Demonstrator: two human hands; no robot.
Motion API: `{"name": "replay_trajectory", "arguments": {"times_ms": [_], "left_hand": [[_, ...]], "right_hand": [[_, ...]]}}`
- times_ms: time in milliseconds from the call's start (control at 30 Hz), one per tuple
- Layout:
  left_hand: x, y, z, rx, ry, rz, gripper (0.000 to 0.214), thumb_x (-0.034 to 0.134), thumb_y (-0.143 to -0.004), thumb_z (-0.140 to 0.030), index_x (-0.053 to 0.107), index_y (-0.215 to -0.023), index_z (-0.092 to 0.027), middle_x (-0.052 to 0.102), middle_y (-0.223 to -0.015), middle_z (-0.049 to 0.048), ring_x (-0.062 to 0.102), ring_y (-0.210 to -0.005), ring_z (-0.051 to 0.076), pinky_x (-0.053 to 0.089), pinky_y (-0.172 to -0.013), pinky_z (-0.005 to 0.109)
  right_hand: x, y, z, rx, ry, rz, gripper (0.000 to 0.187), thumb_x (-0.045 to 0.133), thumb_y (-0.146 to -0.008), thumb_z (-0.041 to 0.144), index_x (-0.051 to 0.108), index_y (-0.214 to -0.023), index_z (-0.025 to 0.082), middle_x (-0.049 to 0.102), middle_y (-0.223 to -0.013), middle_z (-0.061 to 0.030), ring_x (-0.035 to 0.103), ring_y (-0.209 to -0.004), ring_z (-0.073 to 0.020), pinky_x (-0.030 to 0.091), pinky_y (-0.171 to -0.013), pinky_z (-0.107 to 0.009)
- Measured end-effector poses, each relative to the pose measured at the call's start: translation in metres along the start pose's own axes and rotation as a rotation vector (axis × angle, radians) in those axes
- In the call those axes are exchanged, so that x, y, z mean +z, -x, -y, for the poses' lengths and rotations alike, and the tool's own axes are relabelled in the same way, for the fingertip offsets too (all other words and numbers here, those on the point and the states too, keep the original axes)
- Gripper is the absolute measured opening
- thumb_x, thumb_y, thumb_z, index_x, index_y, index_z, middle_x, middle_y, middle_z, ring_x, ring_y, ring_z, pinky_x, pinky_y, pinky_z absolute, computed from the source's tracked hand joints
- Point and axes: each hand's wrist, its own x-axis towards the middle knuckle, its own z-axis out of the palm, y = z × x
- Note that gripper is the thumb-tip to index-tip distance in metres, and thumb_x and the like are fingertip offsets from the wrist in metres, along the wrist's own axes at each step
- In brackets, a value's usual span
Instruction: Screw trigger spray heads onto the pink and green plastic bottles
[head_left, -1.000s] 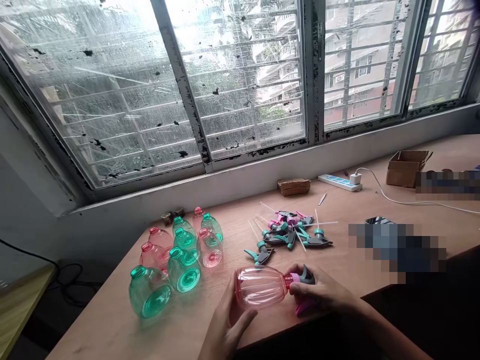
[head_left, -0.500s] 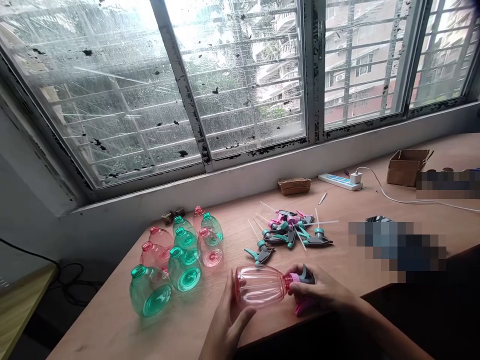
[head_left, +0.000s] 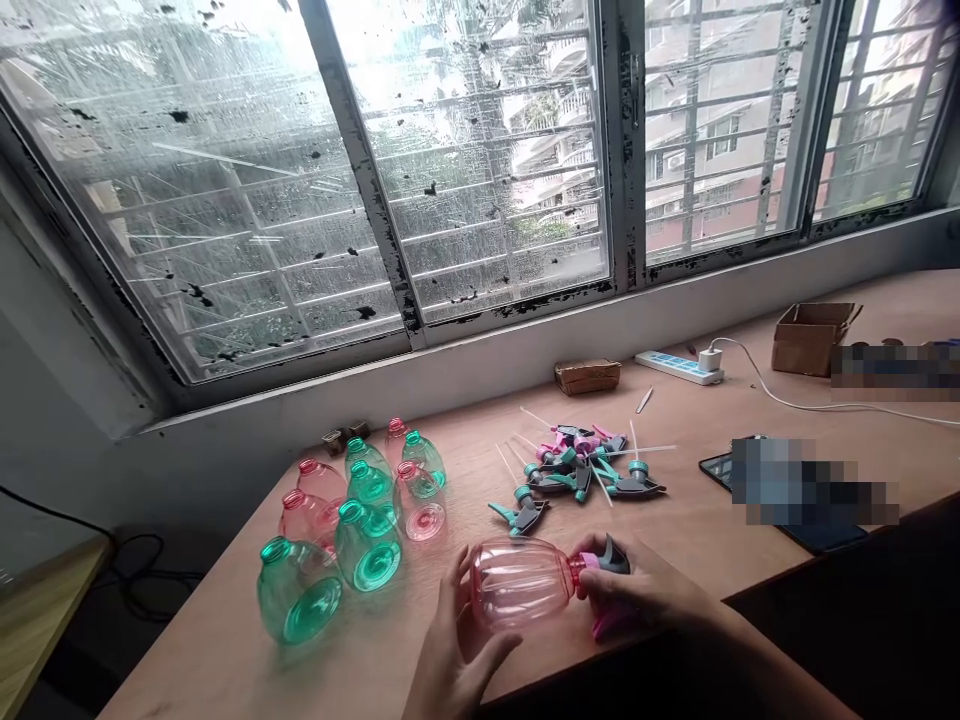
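A clear pink-red bottle (head_left: 521,582) lies sideways in the air above the table's front edge, its neck pointing right. My left hand (head_left: 459,640) cups its base, fingers behind it and the thumb spread along the near side. Around the neck, my right hand (head_left: 637,580) is closed on a trigger spray head (head_left: 616,556) with a pink collar, a grey body and a pink trigger. The spray head sits on the bottle's mouth; its tube cannot be made out. Beyond the bottle lies a pile of spray heads (head_left: 576,470) in teal, pink and grey, with thin white tubes.
Several open green bottles (head_left: 298,595) and pink bottles (head_left: 420,508) stand on the left of the wooden table (head_left: 225,660). A small cardboard box (head_left: 588,376), a power strip (head_left: 679,367) and an open carton (head_left: 810,340) are at the back. A partly blurred dark flat object (head_left: 825,530) lies right.
The left thumb has opened slightly away from the bottle. Both hands and the bottle are nearly in the same place, and the view has shifted a little.
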Motion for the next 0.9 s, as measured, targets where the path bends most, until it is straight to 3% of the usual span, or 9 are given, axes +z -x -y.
{"name": "replay_trajectory", "arguments": {"times_ms": [100,300,567,667,767,900], "left_hand": [[0.0002,-0.0006,0.0039,-0.039,0.044,0.005,0.091,0.077,-0.084,-0.039,0.022,-0.156,-0.029,0.041,-0.157,0.0111,0.045,-0.14,0.033,0.044,-0.113,0.042],[-0.0014,-0.0014,0.0039,-0.043,-0.043,0.016,0.081,0.076,-0.085,-0.043,0.034,-0.153,-0.026,0.042,-0.156,0.0124,0.045,-0.139,0.037,0.042,-0.115,0.046],[0.001,-0.0024,-0.0014,-0.001,-0.066,0.039,0.084,0.073,-0.087,-0.044,0.027,-0.156,-0.027,0.05,-0.151,0.0127,0.052,-0.134,0.037,0.045,-0.111,0.045],[0.0032,-0.0003,-0.0001,0.058,-0.109,-0.002,0.08,0.07,-0.089,-0.041,0.026,-0.155,-0.03,0.041,-0.157,0.0111,0.048,-0.137,0.036,0.042,-0.114,0.047],[0.0055,0.0027,0.0007,0.137,-0.134,-0.079,0.075,0.069,-0.09,-0.034,0.028,-0.153,-0.033,0.029,-0.163,0.0067,0.033,-0.147,0.033,0.028,-0.122,0.05],[0.0031,0.004,-0.0019,0.04,-0.002,0.038,0.078,0.071,-0.09,-0.036,0.025,-0.153,-0.036,0.027,-0.164,0.0046,0.033,-0.147,0.032,0.03,-0.121,0.048]], "right_hand": [[0.0005,-0.0003,-0.0001,-0.003,-0.006,0.014,0.041,0.077,-0.082,0.049,0.061,-0.099,0.016,0.073,-0.082,-0.0046,0.064,-0.068,-0.0163,0.052,-0.063,-0.028],[0.003,0.0025,0.0046,-0.026,0.009,0.046,0.045,0.065,-0.088,0.06,0.054,-0.096,0.017,0.072,-0.081,-0.0061,0.064,-0.067,-0.0179,0.05,-0.062,-0.029],[-0.0011,0.0024,0.0041,-0.084,0.156,-0.024,0.047,0.058,-0.092,0.062,0.053,-0.092,0.016,0.056,-0.07,0.002,0.05,-0.061,-0.0126,0.04,-0.059,-0.026],[-0.0005,0.0025,0.0055,-0.071,0.162,-0.011,0.046,0.059,-0.092,0.062,0.053,-0.092,0.016,0.055,-0.07,0.0021,0.049,-0.061,-0.013,0.04,-0.059,-0.026],[0.0006,0.0028,0.0062,-0.063,0.167,0.008,0.044,0.06,-0.092,0.06,0.053,-0.092,0.017,0.056,-0.069,0.0021,0.049,-0.062,-0.0133,0.038,-0.059,-0.025],[0.0001,0.003,0.0057,-0.062,0.136,0.018,0.044,0.06,-0.091,0.06,0.052,-0.091,0.017,0.055,-0.069,0.0024,0.048,-0.061,-0.0132,0.037,-0.058,-0.026]]}}
